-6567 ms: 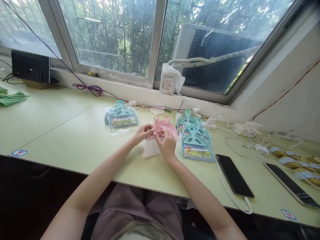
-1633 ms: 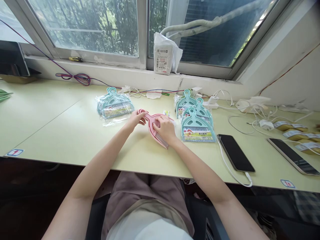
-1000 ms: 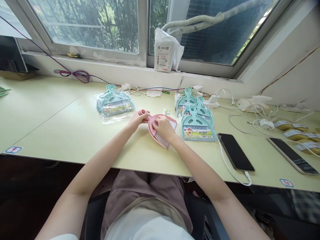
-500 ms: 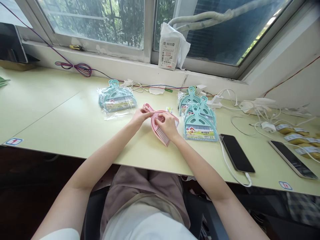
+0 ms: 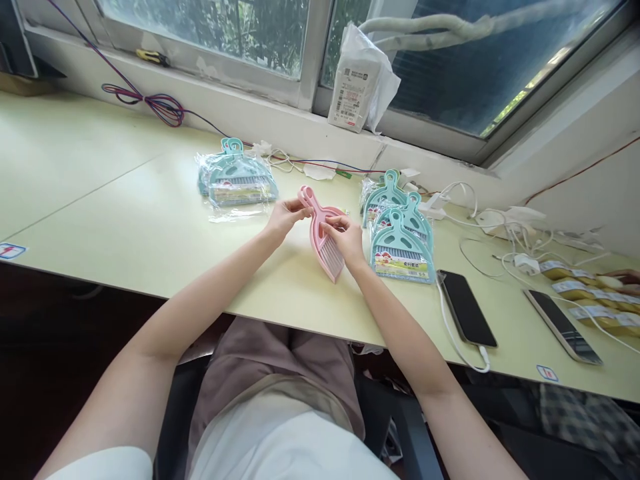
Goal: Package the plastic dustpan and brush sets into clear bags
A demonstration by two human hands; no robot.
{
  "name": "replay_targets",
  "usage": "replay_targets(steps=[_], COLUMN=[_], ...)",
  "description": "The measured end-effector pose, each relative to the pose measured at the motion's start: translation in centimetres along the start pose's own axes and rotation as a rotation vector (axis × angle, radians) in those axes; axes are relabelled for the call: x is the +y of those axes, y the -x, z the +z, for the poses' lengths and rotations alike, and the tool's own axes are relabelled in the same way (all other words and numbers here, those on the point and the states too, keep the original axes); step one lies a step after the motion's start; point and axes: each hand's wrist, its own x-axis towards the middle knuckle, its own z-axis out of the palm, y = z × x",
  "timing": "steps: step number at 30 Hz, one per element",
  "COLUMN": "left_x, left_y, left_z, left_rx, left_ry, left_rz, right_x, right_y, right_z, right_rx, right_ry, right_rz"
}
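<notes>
A pink hand brush [image 5: 330, 257] with pale bristles lies against a pink dustpan [image 5: 334, 211], their handles together at the top. My left hand [image 5: 291, 217] pinches the set near the base of the handles. The fingers of my right hand [image 5: 346, 237] are closed on the brush's upper body and cover part of the dustpan. Close to my right hand are several turquoise brush and dustpan sets [image 5: 401, 257] in clear wrap with printed labels. More wrapped turquoise sets [image 5: 243, 180] lie beyond my left hand.
Right of the turquoise sets are a phone [image 5: 467, 307] on a white cable and a second phone [image 5: 563, 327]. Yellow packs [image 5: 593, 293] lie at the far right, near another person's hand [image 5: 627, 277]. Cables and a white power strip [image 5: 500, 220] run along the wall.
The pink set has turned, so the dustpan's wide right side shows less and its label is mostly hidden. Both hands stay on it. The view has shifted, and another person's hand appears far right.
</notes>
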Motion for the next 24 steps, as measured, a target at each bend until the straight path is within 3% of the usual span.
replay_targets(steps=[13,24], left_x=[0.0,0.2], left_y=[0.4,0.3], left_z=[0.0,-0.2], left_rx=[0.043,0.055], left_ry=[-0.039,-0.032], left_rz=[0.037,0.006], right_x=[0.0,-1.6], right_y=[-1.3,-1.3], right_z=[-0.5,-0.2], right_rx=[-0.101,-0.133], right_ry=[0.026,0.127], right_rz=[0.022,-0.012])
